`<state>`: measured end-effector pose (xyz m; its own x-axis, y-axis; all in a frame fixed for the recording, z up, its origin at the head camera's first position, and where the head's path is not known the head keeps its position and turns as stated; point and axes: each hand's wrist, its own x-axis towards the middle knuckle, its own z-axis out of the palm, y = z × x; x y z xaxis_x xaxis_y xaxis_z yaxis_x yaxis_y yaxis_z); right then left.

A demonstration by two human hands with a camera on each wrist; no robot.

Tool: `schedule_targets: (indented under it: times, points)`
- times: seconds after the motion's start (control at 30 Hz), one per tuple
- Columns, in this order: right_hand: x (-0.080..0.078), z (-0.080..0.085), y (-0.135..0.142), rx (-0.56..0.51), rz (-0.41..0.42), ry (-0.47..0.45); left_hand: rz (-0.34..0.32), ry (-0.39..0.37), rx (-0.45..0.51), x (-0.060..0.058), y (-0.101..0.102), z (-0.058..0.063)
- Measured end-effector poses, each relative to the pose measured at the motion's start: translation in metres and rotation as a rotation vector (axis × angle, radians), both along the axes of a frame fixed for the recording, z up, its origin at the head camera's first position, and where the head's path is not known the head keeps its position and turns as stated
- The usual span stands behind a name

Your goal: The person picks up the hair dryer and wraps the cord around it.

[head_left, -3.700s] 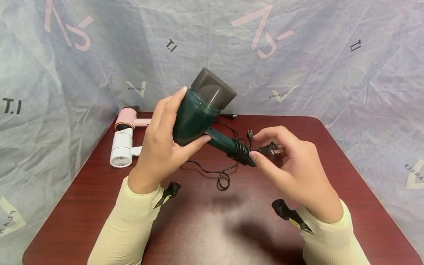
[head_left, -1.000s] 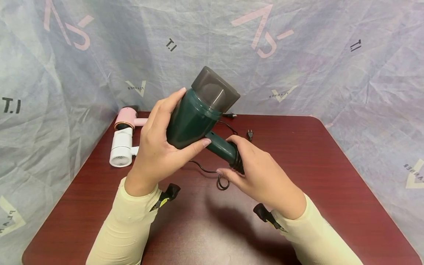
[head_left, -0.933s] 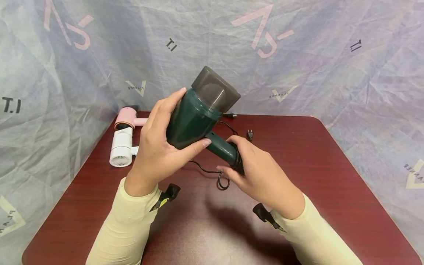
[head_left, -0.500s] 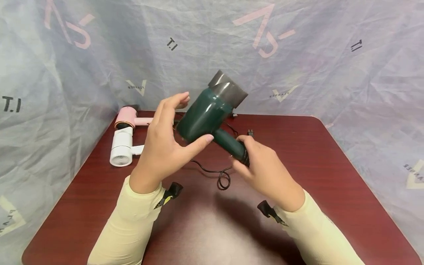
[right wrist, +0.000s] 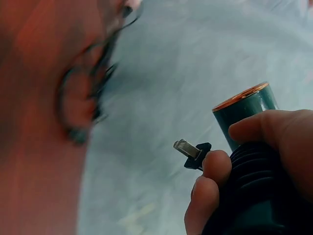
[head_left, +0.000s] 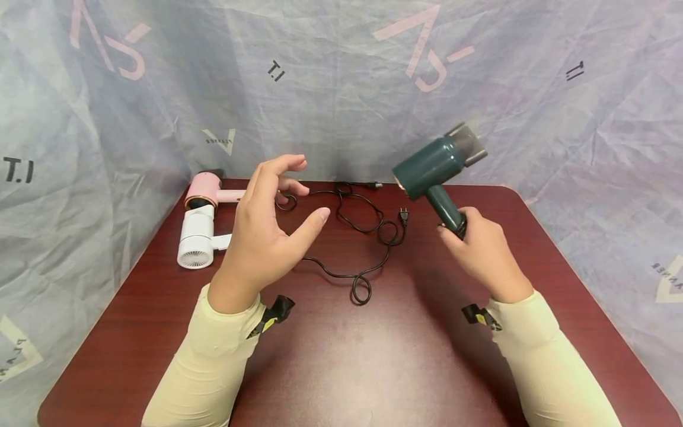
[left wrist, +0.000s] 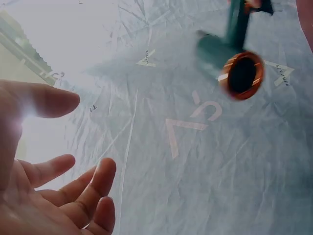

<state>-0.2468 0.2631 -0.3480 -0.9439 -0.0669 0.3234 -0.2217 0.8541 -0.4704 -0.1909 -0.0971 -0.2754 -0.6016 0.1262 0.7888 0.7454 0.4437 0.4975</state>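
Green hair dryer [head_left: 431, 166] carried right, away from the left hand [head_left: 261, 231]

Since the earlier frames, the right hand [head_left: 485, 252] has taken the dryer over toward the person's right, and the left hand no longer touches it. The right hand grips the lower end of the handle [head_left: 445, 207], where black cord [right wrist: 254, 164] is wound round in tight coils; a plug [right wrist: 197, 155] pokes out by the fingertips. The dryer is up in the air over the right part of the table [head_left: 320, 367], tilted, its grey nozzle [head_left: 467, 144] aimed up and to the right.

The left hand is released and holds nothing, thumb apart and fingers loosely bent, raised above the table. Beyond it, a pink hair dryer [head_left: 203, 188] and a white hair dryer [head_left: 195, 240] lie near each other at the left edge. Black cables [head_left: 341, 276] loop across the middle, one ending in a two-pin plug [head_left: 404, 217]. Crinkled printed cloth [head_left: 299, 118] hangs behind.
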Motion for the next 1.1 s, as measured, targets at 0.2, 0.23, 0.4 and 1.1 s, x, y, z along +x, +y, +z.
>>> schedule_targets:
  times: [0.2,0.23,0.4,1.1]
  points:
    - [-0.021,-0.028,0.047,0.064,-0.055,-0.130,-0.061,0.079,-0.044,0.000,0.001,0.000]
    - [-0.025,-0.033,0.055,0.070,-0.063,-0.148,-0.074,0.092,-0.044,0.000,0.002,0.001]
    - [-0.041,-0.046,0.092,0.021,-0.087,-0.275,-0.104,0.123,-0.035,-0.001,0.004,0.002]
    - [-0.069,-0.071,0.153,-0.249,-0.161,-0.539,-0.112,0.105,-0.050,-0.003,0.006,0.000]
